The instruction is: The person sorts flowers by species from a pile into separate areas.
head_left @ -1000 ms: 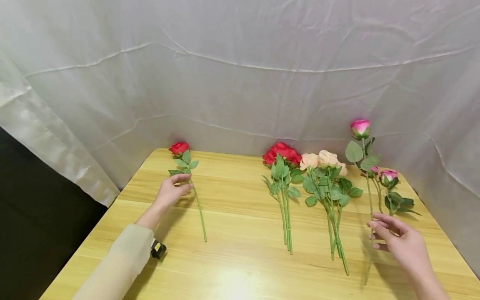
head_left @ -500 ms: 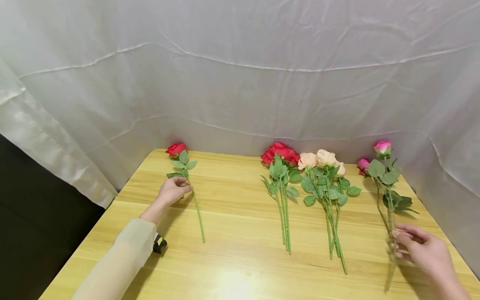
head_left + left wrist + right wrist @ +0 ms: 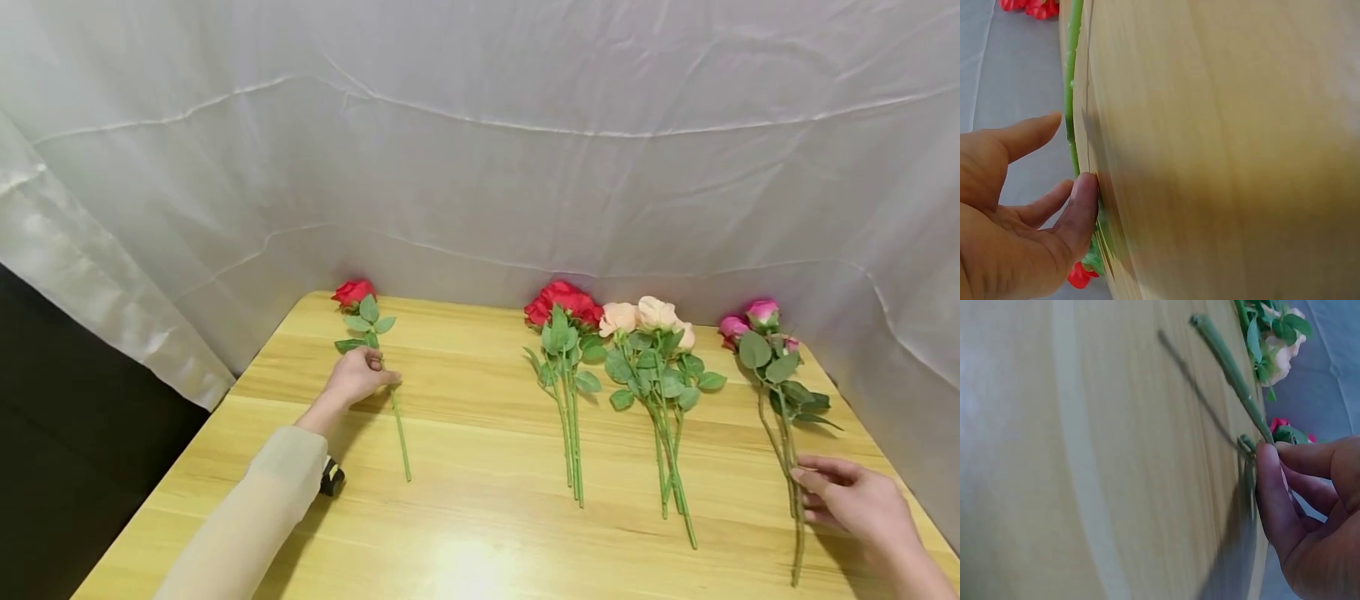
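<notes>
At the left of the table, my left hand (image 3: 356, 379) reaches over the stem of a single red rose (image 3: 354, 293). In the left wrist view its thumb and fingers are spread apart beside the green stem (image 3: 1071, 81), not closed round it. On the right side, my right hand (image 3: 862, 500) pinches the stem of a pink rose (image 3: 763, 312) low down between thumb and fingers. The right wrist view shows that stem's cut end (image 3: 1229, 365) raised, casting a shadow on the wood. The held rose's bloom and leaves overlap other pink roses (image 3: 732, 330) lying there.
Between the hands lie a bunch of red roses (image 3: 562, 304) and a bunch of peach roses (image 3: 654, 315), stems toward me. A grey curtain (image 3: 480, 183) hangs right behind the wooden table (image 3: 480, 400).
My right hand has moved right and lowered the pink rose from upright onto the other pink ones. My left hand has shifted slightly right and down along the red rose's stem.
</notes>
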Motion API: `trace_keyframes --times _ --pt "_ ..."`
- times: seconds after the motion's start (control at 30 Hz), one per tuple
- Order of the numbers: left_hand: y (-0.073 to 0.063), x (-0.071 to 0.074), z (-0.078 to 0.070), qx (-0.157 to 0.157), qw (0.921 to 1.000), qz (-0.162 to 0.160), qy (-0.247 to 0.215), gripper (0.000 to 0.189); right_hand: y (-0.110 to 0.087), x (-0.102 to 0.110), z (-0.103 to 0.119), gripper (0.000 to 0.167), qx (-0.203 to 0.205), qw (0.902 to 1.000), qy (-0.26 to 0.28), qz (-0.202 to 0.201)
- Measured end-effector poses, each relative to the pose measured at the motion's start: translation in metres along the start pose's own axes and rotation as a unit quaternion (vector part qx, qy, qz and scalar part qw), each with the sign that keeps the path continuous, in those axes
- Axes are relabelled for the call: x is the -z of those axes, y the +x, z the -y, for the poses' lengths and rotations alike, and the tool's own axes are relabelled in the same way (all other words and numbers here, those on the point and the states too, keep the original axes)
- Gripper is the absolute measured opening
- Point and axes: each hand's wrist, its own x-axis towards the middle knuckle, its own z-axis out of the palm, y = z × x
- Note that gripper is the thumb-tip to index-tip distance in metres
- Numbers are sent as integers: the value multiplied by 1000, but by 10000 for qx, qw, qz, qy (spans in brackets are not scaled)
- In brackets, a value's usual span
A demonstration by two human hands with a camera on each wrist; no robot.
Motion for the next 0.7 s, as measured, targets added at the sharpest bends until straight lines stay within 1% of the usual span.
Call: trace_keyframes --times 0.13,0.23,0.37,0.5,0.6,0.67,0.7 --pt "2 -1 -1 12 9998 -71 198 66 6 0 -4 54 28 9999 -62 143" --pt "4 -1 -1 -14 9997 -5 249 64 10 0 -6 57 -14 9998 -83 158" --pt "4 0 -2 11 9999 41 137 63 14 0 -7 64 -212 9997 -61 52" --pt "6 1 0 66 10000 -12 -16 62 15 -1 -7 69 -434 9990 76 -72" --pt "7 2 4 112 9994 -27 -315 62 14 -1 -7 70 -461 9986 194 -161" --pt "7 3 7 149 9969 33 -777 63 12 -2 -7 68 -378 9986 294 -210" --pt "7 4 9 177 9944 78 -1043 64 12 -2 -7 64 -311 9985 363 -251"
